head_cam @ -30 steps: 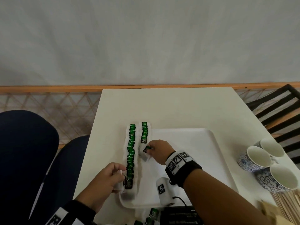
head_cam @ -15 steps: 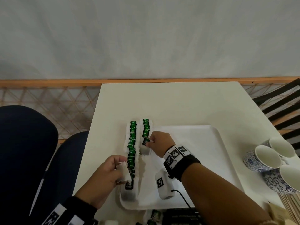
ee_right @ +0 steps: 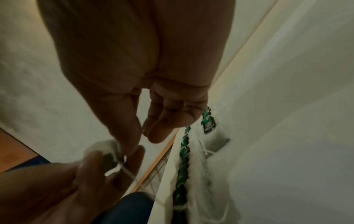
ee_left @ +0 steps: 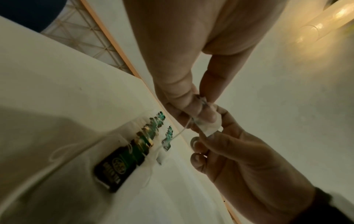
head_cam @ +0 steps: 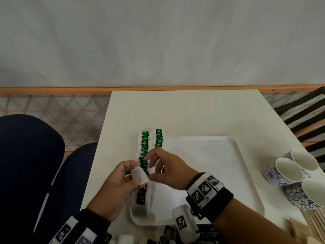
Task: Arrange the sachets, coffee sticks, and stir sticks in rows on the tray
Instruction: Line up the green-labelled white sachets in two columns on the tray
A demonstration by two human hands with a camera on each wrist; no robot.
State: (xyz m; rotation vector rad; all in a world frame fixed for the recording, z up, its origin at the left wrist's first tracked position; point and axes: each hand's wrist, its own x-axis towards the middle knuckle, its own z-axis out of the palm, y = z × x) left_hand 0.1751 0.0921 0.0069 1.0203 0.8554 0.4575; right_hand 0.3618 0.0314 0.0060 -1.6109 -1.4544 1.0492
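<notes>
A white tray (head_cam: pixel 211 173) lies on the table. Along its left side run two rows of green-tagged tea sachets, a long one (head_cam: pixel 144 152) and a short one (head_cam: pixel 158 140). My left hand (head_cam: pixel 133 173) holds one white sachet (head_cam: pixel 139 176) in the air over the near end of the long row, pinched between thumb and fingers (ee_left: pixel 203 112). My right hand (head_cam: pixel 151 169) has come up against it; its thumb and a fingertip pinch the sachet's free end (ee_left: pixel 210 130). The sachet's string (ee_left: pixel 182 130) hangs down toward the rows.
Three blue-patterned cups (head_cam: pixel 288 171) stand at the table's right edge, with wooden stir sticks (head_cam: pixel 314 224) in front of them. Loose sachets (head_cam: pixel 167 233) lie near the front edge. A black slatted chair (head_cam: pixel 306 111) is at the right and a dark blue seat (head_cam: pixel 26 155) at the left.
My right hand left the short row and drew back to meet the left hand. The left hand lifted a sachet off the long row's near end, and both hands now hold it.
</notes>
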